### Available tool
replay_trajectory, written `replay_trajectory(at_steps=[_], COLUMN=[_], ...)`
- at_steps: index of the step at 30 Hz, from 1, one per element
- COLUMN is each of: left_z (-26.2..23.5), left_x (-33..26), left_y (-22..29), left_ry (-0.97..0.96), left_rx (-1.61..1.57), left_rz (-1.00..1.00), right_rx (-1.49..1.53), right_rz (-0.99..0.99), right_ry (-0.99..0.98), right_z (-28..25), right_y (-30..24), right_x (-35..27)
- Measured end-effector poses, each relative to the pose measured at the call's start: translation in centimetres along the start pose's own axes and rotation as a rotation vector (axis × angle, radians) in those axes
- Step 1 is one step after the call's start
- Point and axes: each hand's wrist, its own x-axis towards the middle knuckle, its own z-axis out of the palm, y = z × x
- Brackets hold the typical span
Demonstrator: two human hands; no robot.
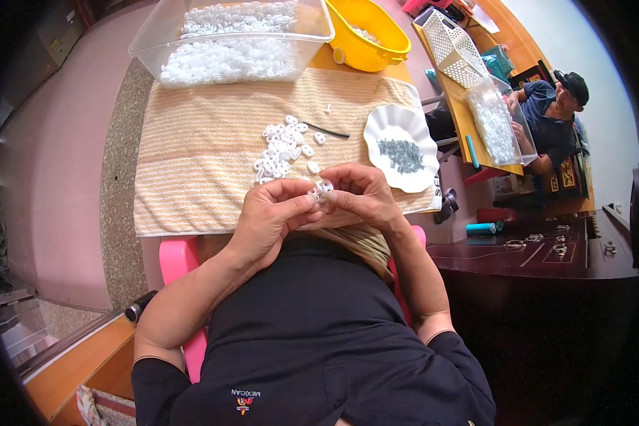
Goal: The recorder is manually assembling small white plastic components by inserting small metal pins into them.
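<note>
Both hands meet at the table's near edge, fingertips pinched round a small white plastic piece (324, 187). My left hand (278, 210) is closed on its left side, thumb on top. From the right, my right hand (362, 197) grips the same piece between thumb and fingers. Just beyond them lies a loose pile of white two-holed plastic pieces (282, 148). A thin black stick (326, 130) rests beside the pile. To the right, a white scalloped dish (379, 122) holds many small grey-clear parts (402, 155). Fingers partly hide the held piece.
A striped towel (192, 156) covers the table. At the far side stand a clear bin (227, 39) full of white pieces and a yellow tub (376, 53). On the right, a person (550, 117) sits at another table with a clear bin (491, 121).
</note>
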Motion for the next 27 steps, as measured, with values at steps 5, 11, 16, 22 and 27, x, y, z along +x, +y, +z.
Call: replay_trajectory(at_steps=[5, 11, 16, 22, 27], left_z=[0.10, 0.10, 0.08, -0.02, 0.00], left_x=[-0.09, -0.11, 0.01, 0.05, 0.12], left_y=[0.12, 0.12, 0.08, 0.08, 0.10], left_ry=[-0.003, 0.015, 0.020, 0.030, 0.027], left_rx=[-0.001, 0.002, 0.000, -0.001, 0.014], left_rz=[-0.002, -0.002, -0.002, -0.004, 0.008], right_rx=[-0.023, -0.057, -0.208, -0.081, -0.058], right_rz=[0.001, -0.004, -0.007, 0.033, 0.030], right_ry=[0.029, 0.036, 0.059, 0.055, 0.039], right_z=[-0.21, -0.10, -0.32, 0.22, 0.24], right_y=[0.28, 0.14, 0.31, 0.08, 0.13], right_x=[-0.08, -0.01, 0.05, 0.08, 0.05])
